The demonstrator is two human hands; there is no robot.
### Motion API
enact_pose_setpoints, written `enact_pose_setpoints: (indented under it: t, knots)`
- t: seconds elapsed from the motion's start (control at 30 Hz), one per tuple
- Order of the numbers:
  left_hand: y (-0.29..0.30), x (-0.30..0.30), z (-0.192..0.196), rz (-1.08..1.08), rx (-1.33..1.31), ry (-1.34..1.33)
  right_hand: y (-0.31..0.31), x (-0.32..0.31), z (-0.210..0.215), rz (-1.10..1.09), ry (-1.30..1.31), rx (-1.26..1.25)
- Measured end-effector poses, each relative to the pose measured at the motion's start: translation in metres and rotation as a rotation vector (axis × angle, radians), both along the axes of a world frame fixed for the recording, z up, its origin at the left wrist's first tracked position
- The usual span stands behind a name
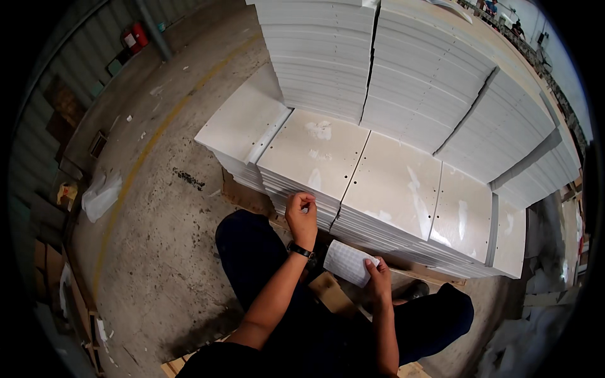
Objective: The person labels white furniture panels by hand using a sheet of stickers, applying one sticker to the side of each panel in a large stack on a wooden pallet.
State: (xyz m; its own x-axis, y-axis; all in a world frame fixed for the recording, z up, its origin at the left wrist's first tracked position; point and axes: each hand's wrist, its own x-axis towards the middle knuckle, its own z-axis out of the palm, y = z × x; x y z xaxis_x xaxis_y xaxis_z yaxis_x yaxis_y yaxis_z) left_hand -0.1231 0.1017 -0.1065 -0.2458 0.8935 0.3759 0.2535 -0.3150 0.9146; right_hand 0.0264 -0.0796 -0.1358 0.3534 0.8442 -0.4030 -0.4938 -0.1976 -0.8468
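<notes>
While the right hand point(379, 280) pinches the right end of a sheet point(346, 263) off the boards' point(302, 160) front edge, its long axis slanting down rightward, the left hand point(301, 220), fingertips together, contents unclear, hovers up-left, nearer that edge.

Showing a small white sheet point(345, 261), thin and rectangular, bearing a grid of little pale cells across its face. Being pinched at its right-hand end, facing upward, slanting down toward the right in view. Sitting on the near side of the low row of panel stacks point(392, 183), apart from it, near the seam between its second and third stacks from the left. Forming that row: flat whitish panels, piled face up, glossy on top, showing small dark holes.
</notes>
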Motion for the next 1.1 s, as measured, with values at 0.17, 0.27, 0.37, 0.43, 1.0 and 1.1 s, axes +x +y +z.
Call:
enact_pose_setpoints:
  t: [0.17,0.27,0.37,0.43,1.0,1.1]
  knots:
    - [0.003,-0.006,0.001,0.052,-0.073,-0.044,0.000,0.001,-0.003,-0.007,0.010,-0.008]
    - [0.007,-0.012,-0.013,-0.019,-0.211,-0.266,0.000,0.000,-0.005,-0.009,0.032,0.008]
    - [0.006,-0.014,-0.011,-0.168,-0.390,-0.592,-0.001,0.002,-0.008,-0.016,0.038,0.018]
    - [0.006,-0.016,-0.008,-0.236,-0.476,-0.727,0.000,0.001,-0.005,-0.013,0.035,0.017]
    - [-0.004,-0.011,-0.019,-0.199,-0.137,-0.377,-0.003,0.002,0.000,-0.011,0.004,0.009]
    - [-0.004,-0.003,-0.022,-0.208,-0.130,-0.260,-0.003,0.003,-0.006,-0.014,0.017,0.019]
